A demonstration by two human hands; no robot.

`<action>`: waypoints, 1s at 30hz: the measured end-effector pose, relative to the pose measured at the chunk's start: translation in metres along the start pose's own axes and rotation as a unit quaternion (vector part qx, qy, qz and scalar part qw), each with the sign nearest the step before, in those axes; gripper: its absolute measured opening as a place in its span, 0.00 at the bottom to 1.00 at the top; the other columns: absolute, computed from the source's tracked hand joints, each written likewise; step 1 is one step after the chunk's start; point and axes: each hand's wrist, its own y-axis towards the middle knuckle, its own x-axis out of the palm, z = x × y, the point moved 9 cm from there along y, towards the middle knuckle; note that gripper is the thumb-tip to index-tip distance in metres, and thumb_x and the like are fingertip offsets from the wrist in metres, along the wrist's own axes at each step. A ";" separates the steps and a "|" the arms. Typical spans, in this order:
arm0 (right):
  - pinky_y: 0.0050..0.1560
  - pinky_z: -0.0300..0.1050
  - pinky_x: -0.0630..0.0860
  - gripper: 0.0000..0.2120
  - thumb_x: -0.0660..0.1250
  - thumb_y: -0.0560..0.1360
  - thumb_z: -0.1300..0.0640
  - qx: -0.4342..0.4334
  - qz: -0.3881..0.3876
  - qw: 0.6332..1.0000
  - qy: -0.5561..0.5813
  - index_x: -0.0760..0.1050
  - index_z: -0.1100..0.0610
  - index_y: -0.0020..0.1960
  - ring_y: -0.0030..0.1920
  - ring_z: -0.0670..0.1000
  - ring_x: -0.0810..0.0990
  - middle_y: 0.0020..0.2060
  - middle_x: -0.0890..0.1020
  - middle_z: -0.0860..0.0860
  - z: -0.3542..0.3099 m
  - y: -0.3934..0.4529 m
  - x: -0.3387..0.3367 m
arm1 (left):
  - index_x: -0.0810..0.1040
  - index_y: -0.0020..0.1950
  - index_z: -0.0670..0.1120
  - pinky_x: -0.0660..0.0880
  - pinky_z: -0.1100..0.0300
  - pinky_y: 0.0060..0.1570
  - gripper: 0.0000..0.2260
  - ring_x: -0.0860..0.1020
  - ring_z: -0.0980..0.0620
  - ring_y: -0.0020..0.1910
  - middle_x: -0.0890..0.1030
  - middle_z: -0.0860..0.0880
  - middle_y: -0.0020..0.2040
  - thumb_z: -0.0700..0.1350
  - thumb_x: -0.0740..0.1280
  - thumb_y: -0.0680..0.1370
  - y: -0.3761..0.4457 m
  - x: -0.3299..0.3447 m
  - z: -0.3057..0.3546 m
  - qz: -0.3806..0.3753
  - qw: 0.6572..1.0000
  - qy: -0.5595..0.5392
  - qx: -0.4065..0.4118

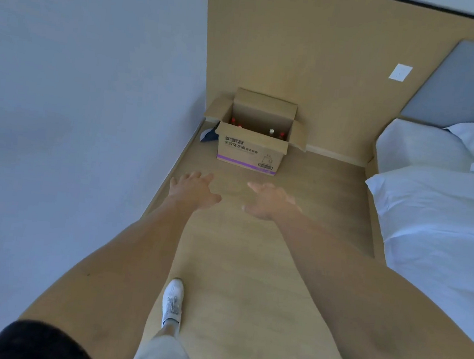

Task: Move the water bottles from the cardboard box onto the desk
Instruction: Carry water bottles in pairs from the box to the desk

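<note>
An open cardboard box (pixel 250 151) with purple print stands on the wood floor in the far corner, its flaps up. Inside it I see the tops of several water bottles: red caps at the left (pixel 233 121) and right (pixel 282 134), and one white cap (pixel 271 131). My left hand (pixel 193 189) and my right hand (pixel 268 201) are stretched out in front of me above the floor, short of the box. Both hands are empty, fingers spread. No desk is in view.
A white wall (pixel 75 134) runs along the left. A bed with white bedding (pixel 440 216) and pillows fills the right side. A dark blue object (pixel 208 136) lies behind the box's left side. My white shoe (pixel 172 300) steps on the floor strip between wall and bed.
</note>
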 end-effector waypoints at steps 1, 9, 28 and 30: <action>0.72 0.61 0.63 0.37 0.65 0.76 0.36 0.006 0.003 1.000 -0.003 0.53 0.42 0.80 0.76 0.60 0.62 0.78 0.61 0.53 0.000 0.015 -0.008 | 0.61 0.78 0.57 0.58 0.39 0.72 0.30 0.62 0.43 0.76 0.64 0.48 0.77 0.61 0.62 0.77 0.019 -0.005 0.001 -0.002 1.000 0.000 0.008; 0.67 0.60 0.67 0.35 0.65 0.75 0.35 0.074 0.029 0.997 0.020 0.58 0.42 0.78 0.72 0.59 0.67 0.73 0.67 0.53 0.000 0.139 -0.085 | 0.65 0.75 0.55 0.62 0.39 0.71 0.27 0.66 0.42 0.73 0.70 0.46 0.72 0.56 0.63 0.76 0.172 -0.070 0.015 -0.022 0.997 0.002 0.079; 0.65 0.56 0.70 0.30 0.63 0.76 0.39 0.090 0.057 0.993 0.040 0.64 0.48 0.74 0.68 0.59 0.70 0.68 0.72 0.54 0.087 0.409 -0.200 | 0.60 0.79 0.56 0.57 0.38 0.74 0.30 0.61 0.41 0.76 0.65 0.46 0.76 0.55 0.63 0.77 0.477 -0.132 0.094 -0.029 0.994 0.010 0.101; 0.63 0.56 0.70 0.29 0.63 0.76 0.40 0.075 0.039 0.996 0.038 0.62 0.47 0.74 0.68 0.59 0.70 0.68 0.71 0.54 0.098 0.438 -0.216 | 0.57 0.80 0.58 0.56 0.39 0.74 0.33 0.60 0.43 0.77 0.63 0.47 0.77 0.55 0.62 0.76 0.509 -0.137 0.103 -0.038 0.996 0.005 0.086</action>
